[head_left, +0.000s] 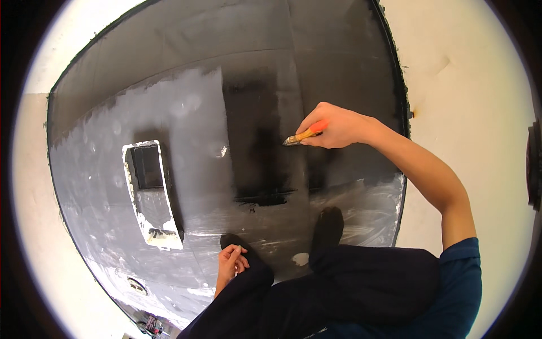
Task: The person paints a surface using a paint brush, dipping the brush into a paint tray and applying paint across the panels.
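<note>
My right hand (339, 127) is closed around the handle of a small paintbrush (302, 135), which has an orange-red end and a yellowish middle. Its dark bristles point left, at or just over a wet-looking black patch (257, 135) on the floor. Down by my left knee, my left hand (232, 263) hangs with its fingers loosely bent and a little apart, and nothing shows in it. To the left on the floor stands a white rectangular tub (165, 186), its rim smeared and dark paint at its far end.
Grey, lighter floor (192, 113) borders the dark coating on the left. Pale walls (457, 85) edge the room, with a black band along their foot. A round drain (136, 286) lies at lower left, near small clutter (152, 326). My dark-covered feet (327, 229) rest close to the black patch.
</note>
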`<control>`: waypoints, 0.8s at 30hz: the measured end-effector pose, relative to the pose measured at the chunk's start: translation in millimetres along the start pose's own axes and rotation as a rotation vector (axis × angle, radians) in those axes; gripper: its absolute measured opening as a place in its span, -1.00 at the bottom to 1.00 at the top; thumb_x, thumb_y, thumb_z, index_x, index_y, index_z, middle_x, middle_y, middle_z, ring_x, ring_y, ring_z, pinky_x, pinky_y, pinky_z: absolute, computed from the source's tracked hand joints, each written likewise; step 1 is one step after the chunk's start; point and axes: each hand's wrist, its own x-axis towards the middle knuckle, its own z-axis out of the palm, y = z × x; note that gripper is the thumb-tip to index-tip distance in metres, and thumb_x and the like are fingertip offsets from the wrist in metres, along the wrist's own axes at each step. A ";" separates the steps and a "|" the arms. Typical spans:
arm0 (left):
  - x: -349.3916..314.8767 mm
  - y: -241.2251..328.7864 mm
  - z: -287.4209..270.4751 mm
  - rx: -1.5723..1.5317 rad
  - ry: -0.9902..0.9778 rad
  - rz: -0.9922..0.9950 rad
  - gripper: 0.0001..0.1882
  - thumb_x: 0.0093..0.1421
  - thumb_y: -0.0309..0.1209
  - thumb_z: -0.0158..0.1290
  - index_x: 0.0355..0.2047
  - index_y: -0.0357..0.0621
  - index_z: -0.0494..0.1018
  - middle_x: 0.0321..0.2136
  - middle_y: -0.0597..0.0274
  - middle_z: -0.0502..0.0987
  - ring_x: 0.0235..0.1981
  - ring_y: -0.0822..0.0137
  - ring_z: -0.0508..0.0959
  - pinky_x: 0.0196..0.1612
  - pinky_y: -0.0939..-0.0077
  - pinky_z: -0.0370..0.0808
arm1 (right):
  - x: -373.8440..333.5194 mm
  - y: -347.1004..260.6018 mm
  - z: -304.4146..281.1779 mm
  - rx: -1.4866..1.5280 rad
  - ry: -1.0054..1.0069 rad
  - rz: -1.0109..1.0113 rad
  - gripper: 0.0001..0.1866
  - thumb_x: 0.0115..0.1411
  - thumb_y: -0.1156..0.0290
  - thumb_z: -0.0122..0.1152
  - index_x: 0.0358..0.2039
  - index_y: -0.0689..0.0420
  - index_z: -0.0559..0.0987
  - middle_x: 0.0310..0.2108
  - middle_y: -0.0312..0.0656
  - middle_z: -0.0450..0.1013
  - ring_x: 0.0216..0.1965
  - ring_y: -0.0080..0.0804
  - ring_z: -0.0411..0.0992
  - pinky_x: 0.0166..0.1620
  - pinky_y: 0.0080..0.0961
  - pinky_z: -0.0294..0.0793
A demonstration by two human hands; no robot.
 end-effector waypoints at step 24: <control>3.9 4.4 3.6 -0.009 -0.037 -0.003 -0.69 0.52 -0.26 -0.02 -0.19 -0.30 0.51 -0.63 -0.05 0.60 -0.86 0.46 0.39 -0.77 0.65 0.16 | 35.9 33.6 -25.1 -0.310 0.273 -0.261 -0.88 0.16 0.46 0.27 -0.48 0.22 0.58 -0.56 0.05 0.51 -0.50 0.06 0.51 -0.36 -0.15 0.51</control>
